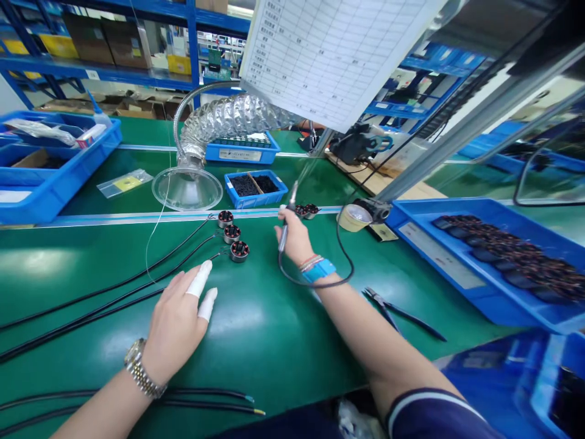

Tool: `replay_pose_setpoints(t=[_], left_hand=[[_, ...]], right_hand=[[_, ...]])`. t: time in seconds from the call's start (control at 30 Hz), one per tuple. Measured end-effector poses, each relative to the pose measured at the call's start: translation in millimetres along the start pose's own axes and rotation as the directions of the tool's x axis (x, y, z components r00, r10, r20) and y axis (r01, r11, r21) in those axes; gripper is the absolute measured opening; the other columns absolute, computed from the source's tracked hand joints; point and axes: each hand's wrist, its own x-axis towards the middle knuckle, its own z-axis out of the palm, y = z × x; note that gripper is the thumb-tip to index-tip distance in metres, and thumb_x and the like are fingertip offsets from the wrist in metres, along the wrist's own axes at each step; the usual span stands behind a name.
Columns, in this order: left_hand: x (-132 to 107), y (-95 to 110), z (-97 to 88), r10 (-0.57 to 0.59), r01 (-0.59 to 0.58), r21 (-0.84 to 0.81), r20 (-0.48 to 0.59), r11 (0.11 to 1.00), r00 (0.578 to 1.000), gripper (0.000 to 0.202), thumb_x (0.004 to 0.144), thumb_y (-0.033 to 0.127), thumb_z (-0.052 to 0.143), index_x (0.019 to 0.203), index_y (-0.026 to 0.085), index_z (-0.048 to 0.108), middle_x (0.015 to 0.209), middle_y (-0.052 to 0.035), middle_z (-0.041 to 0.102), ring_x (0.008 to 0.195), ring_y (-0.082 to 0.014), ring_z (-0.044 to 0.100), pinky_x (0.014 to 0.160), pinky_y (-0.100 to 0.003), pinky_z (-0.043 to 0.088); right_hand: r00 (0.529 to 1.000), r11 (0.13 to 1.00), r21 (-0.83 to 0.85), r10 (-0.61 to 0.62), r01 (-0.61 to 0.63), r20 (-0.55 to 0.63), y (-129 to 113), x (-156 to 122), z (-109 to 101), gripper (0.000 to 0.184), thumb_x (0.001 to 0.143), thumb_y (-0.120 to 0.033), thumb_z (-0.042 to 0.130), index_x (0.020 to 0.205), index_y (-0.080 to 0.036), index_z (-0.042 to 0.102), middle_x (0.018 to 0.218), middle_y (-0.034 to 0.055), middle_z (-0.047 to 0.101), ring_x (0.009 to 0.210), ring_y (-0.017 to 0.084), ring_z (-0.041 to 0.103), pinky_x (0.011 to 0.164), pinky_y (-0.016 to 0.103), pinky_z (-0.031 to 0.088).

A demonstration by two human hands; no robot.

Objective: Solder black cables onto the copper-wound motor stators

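Note:
My right hand (295,239) is shut on a slim soldering iron (284,228), whose tip points up and away and touches nothing I can see. Its dark cord loops past a blue wrist strap (319,270). My left hand (176,323) rests flat on the green mat (269,317), holding nothing, with white wraps on two fingers. Three small brushless motors (231,233) with copper windings stand in a row just beyond it, each trailing a long black cable (109,299). Two more motors (307,211) sit behind my right hand.
Steel pliers (393,308) lie right of my forearm. A blue tray of wound parts (484,256) stands at right, a tape roll (354,217) nearby. Ahead are a fume hood (187,189) with foil duct, a small blue tray (255,189), and a hanging paper chart (329,55).

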Motion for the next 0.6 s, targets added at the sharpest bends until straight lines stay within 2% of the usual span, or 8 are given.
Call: replay_pose_setpoints(t=[0.1,0.2,0.27,0.43,0.6], left_hand=[[-1.8,-2.5,2.9,0.038,-0.038,-0.004,-0.019,0.999,0.999,0.04,0.083,0.014,0.035,0.12,0.012,0.05,0.108,-0.011,0.063,0.099,-0.0208,0.059,0.091,-0.038,0.047],[-1.9,-8.3,5.7,0.106,-0.106,-0.036,-0.006,0.994,0.994,0.049,0.072,0.001,0.029,0.108,0.011,0.059,0.103,-0.0097,0.066,0.098,-0.0193,0.06,0.091,-0.036,0.048],[-0.8,-11.1,6.0,0.126,-0.123,-0.09,0.033,0.988,0.991,0.053,0.066,-0.001,0.028,0.105,0.011,0.062,0.105,-0.0095,0.065,0.098,-0.0182,0.061,0.089,-0.033,0.05],[1.3,-10.9,4.8,0.081,-0.05,-0.199,0.151,0.979,0.985,0.061,0.062,-0.002,0.027,0.114,0.009,0.057,0.115,-0.0088,0.061,0.092,-0.0134,0.063,0.082,-0.024,0.052],[2.5,-8.7,4.0,0.032,-0.002,-0.125,0.237,0.992,0.971,0.057,0.068,0.0,0.028,0.119,0.01,0.053,0.118,-0.0078,0.059,0.093,-0.0176,0.063,0.082,-0.03,0.052]], right_hand=[[0.993,0.99,-0.083,0.112,-0.114,-0.019,38.6,25.3,-3.0,0.041,0.073,-0.01,0.041,0.113,-0.015,0.045,0.102,0.012,0.054,0.089,0.024,0.053,0.08,0.038,0.043],[0.984,0.975,-0.131,0.18,-0.18,-0.011,59.3,40.5,-0.5,0.04,0.073,-0.009,0.04,0.112,-0.012,0.047,0.096,0.0132,0.054,0.082,0.024,0.053,0.076,0.037,0.042],[0.979,0.969,-0.143,0.204,-0.203,-0.009,64.5,44.1,1.2,0.04,0.073,-0.009,0.04,0.113,-0.012,0.046,0.095,0.0135,0.053,0.078,0.023,0.052,0.075,0.037,0.042],[0.976,0.968,-0.122,0.219,-0.219,-0.018,68.2,42.0,0.7,0.042,0.073,-0.01,0.041,0.114,-0.012,0.045,0.098,0.0136,0.051,0.078,0.023,0.052,0.075,0.037,0.042],[0.988,0.987,-0.036,0.155,-0.155,0.011,59.3,31.5,-5.0,0.038,0.073,-0.01,0.04,0.111,-0.012,0.047,0.09,0.0106,0.054,0.075,0.021,0.053,0.074,0.037,0.044]])
